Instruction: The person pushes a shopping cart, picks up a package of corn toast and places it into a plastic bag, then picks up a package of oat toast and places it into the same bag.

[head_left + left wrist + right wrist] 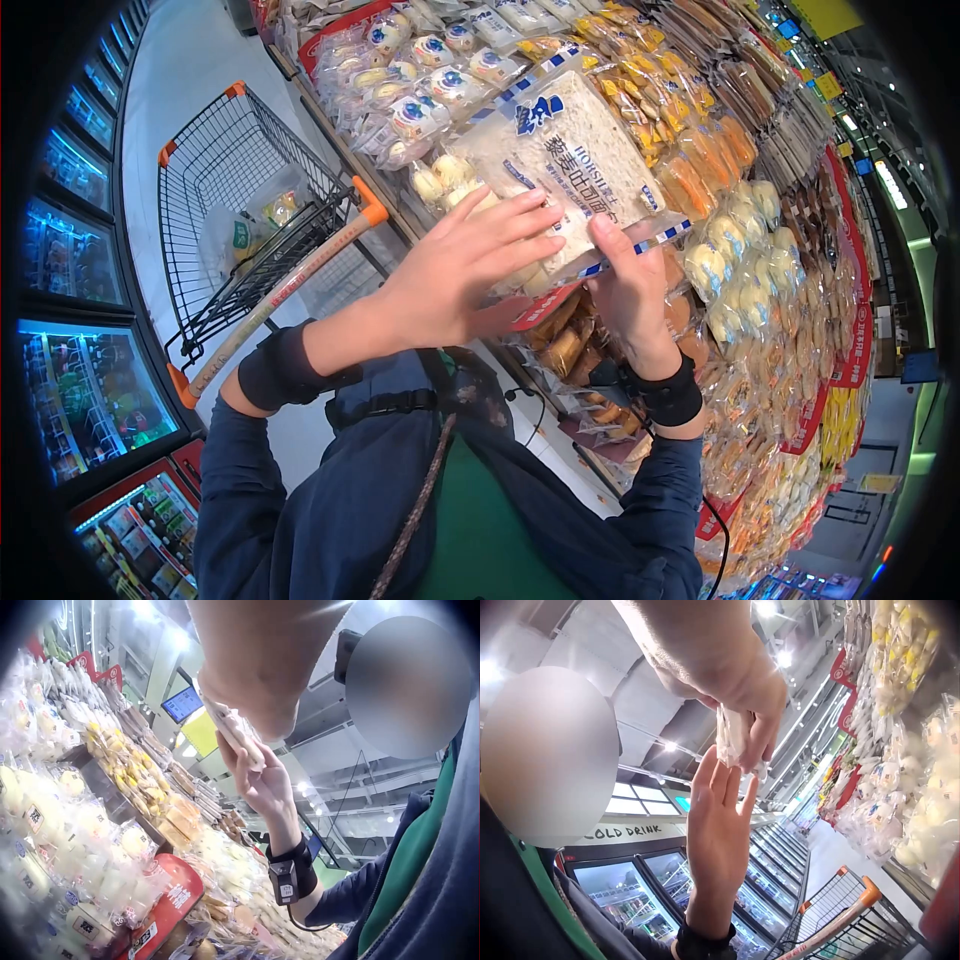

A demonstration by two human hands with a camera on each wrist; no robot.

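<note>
A clear plastic bag of sliced toast bread, printed in blue, is held up over the shelf in the head view. My right hand grips its near right corner, thumb on top and fingers underneath. Across the lower left of the bag lies my left hand, its fingers straight and touching the wrapper. The right wrist view shows those straight left fingers against the bag's edge. Seen from the left wrist, the bag is edge-on in the right hand.
Packed bread and buns fill the sloping display in front and to the right. A shopping cart with bagged goods stands at the left, near glass-door drink coolers. Red sign strips edge the shelf.
</note>
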